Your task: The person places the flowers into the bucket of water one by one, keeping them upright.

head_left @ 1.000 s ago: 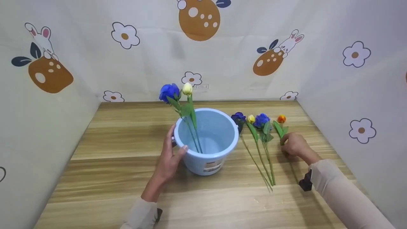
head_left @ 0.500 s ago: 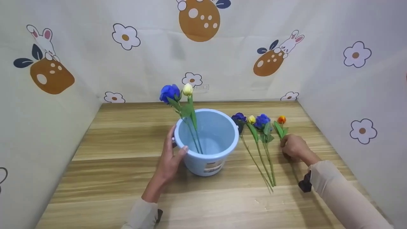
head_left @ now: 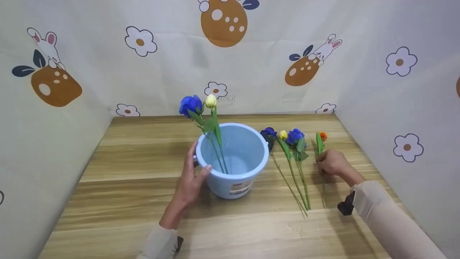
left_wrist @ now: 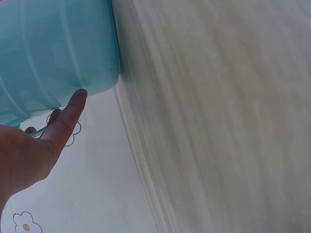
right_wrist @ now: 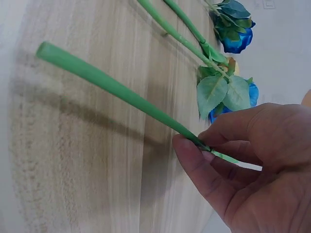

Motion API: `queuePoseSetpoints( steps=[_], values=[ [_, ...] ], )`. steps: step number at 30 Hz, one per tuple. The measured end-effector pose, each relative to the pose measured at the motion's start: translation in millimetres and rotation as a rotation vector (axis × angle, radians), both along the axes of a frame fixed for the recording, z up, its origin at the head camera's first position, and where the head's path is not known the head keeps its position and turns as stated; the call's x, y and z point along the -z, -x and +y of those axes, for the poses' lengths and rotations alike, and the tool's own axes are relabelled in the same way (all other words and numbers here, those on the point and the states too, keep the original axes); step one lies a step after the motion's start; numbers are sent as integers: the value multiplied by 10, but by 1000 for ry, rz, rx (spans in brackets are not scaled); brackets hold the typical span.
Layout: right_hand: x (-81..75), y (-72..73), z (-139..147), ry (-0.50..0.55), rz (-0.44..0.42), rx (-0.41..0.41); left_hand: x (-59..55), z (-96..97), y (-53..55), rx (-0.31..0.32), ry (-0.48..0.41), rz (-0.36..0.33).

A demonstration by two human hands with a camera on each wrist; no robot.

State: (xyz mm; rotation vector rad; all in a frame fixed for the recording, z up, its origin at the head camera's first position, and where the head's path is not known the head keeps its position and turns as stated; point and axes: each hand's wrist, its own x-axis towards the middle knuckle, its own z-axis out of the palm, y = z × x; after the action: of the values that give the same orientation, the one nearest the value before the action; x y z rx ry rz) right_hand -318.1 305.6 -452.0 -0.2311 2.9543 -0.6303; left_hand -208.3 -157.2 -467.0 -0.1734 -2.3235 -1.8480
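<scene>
A light blue bucket (head_left: 235,149) stands upright mid-table. My left hand (head_left: 192,181) holds its left side, thumb at the rim and fingers along the outer wall. Inside the bucket, a blue rose (head_left: 191,105) and a pale yellow tulip (head_left: 211,101) lean to the left. To the right, my right hand (head_left: 333,163) pinches the stem (right_wrist: 112,87) of an orange tulip (head_left: 323,136) between thumb and fingers. In the right wrist view that stem's cut end is raised off the table and casts a shadow.
Between bucket and right hand lie a dark blue rose (head_left: 268,135), a yellow tulip (head_left: 283,135) and another blue rose (head_left: 295,137), stems toward the near side. A patterned cloth (head_left: 172,72) walls the back and sides of the wooden table (head_left: 136,201).
The orange tulip has turned in my right hand: its bloom sits slightly farther right, and the stem's lower end has swung left. My left hand and the bucket have stayed in place.
</scene>
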Motion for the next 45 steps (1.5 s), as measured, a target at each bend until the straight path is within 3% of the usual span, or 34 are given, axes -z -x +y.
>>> queuePoseSetpoints(
  steps=[8, 14, 18, 30, 36, 45],
  values=[
    [-87, -18, -80, 139, -73, 61, 29, -6, 21, 20, -2, 77],
    [-172, -30, -168, 320, -160, 115, 30, -6, 11, 7, 6, 75],
    [-224, -31, -237, 390, -173, 111, 21, -8, 8, 2, 10, 59],
    [-343, -18, -395, 479, -133, 82, 4, -5, -14, 2, 9, 8],
    [-438, -51, -545, 543, -115, 51, 9, -8, -7, 9, -3, 33],
    [-546, -81, -680, 525, -114, 35, 25, -3, -2, 9, -8, 47]
  ],
)
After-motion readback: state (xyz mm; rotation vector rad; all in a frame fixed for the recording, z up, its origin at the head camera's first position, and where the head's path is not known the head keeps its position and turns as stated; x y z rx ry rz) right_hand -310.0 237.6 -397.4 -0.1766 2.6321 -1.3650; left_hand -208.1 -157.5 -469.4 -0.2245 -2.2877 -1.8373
